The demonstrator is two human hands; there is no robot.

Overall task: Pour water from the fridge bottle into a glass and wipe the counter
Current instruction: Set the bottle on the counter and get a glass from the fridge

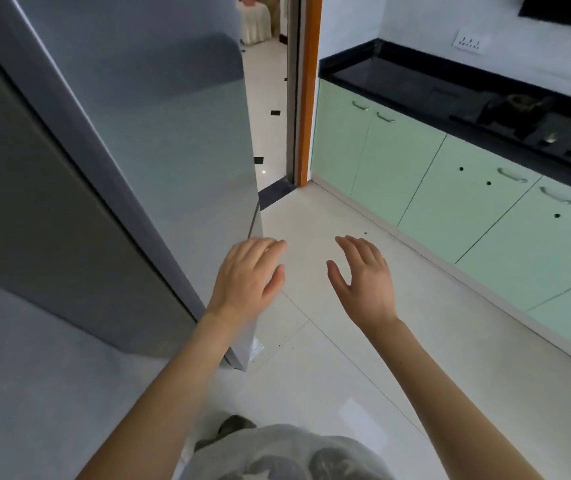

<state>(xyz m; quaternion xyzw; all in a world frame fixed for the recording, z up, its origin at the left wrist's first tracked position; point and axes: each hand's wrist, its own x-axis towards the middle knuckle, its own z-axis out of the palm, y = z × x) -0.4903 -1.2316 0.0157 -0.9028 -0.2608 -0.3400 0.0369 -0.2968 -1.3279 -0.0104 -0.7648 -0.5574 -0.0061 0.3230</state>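
A tall grey fridge (145, 140) fills the left half of the head view, its doors closed. My left hand (247, 275) is held out with relaxed fingers right at the fridge's front right edge; whether it touches the edge I cannot tell. My right hand (363, 278) hovers open over the white floor, a little to the right of the fridge, holding nothing. The black counter (415, 84) runs along the right wall. No bottle or glass is visible.
Mint-green cabinets (450, 195) with metal handles sit under the counter. A dark stove (536, 126) stands on the counter at far right. An orange-framed doorway (306, 98) opens behind the fridge. White tiled floor (363, 358) lies between fridge and cabinets.
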